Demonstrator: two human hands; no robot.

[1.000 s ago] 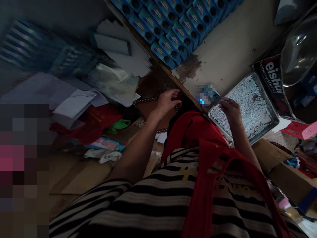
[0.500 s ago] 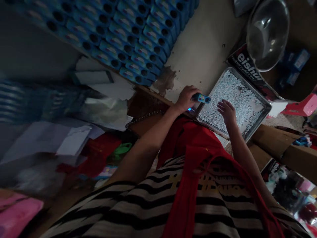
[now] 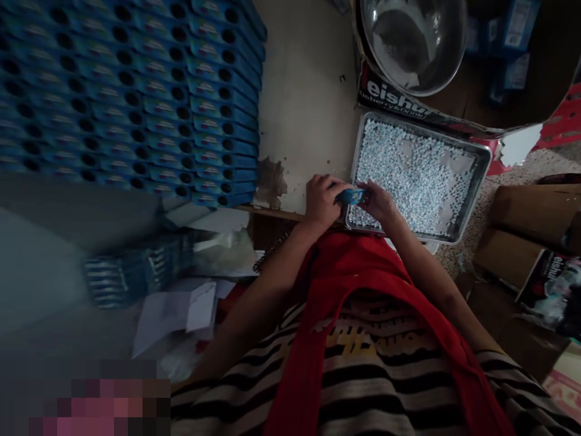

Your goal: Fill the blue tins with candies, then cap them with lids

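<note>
A small blue box (image 3: 349,197) is gripped in my left hand (image 3: 322,200), its end pointing right, near the left edge of the metal tray. My right hand (image 3: 377,201) is at that end of the box, over the tray's near left corner; its fingers are bent towards the box, and whether they hold anything is too small to tell. Many small white and pale blue pellets (image 3: 408,175) are spread in the metal tray (image 3: 482,172), thinner towards its right side.
Rows of blue boxes (image 3: 222,109) are stacked on the worn table (image 3: 308,79) at the upper left. A clear bowl (image 3: 415,48) sits above the tray, by a carton (image 3: 394,100) with blue boxes inside. Brown cartons (image 3: 521,206) stand at the right.
The view has turned and shifted. My right hand has come from above the pellets to the end of the blue box, which my left hand still holds.
</note>
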